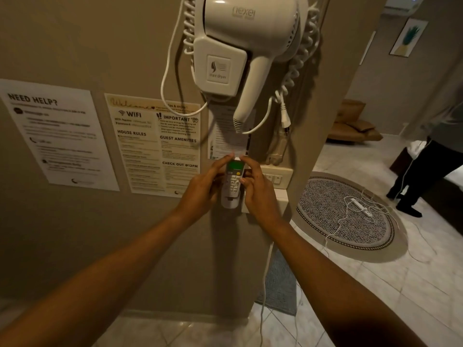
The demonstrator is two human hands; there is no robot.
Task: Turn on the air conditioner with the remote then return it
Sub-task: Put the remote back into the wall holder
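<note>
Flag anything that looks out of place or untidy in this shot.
A white power strip lies loose on the round rug, its thin cords trailing over rug and tiles, a likely trip hazard. The hair dryer's plug dangles unplugged. The remote in its wall holder looks fine.

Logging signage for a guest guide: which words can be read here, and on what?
"nexel", "Hair dryer": hair dryer
"NEED HELP?": left notice
"Welcome", "WIFI", "IMPORTANT", "HOUSE RULES", "GUEST AMENITIES", "CHECK OUT @12PM": middle notice
Fine print and remote buttons: unreadable.
</note>
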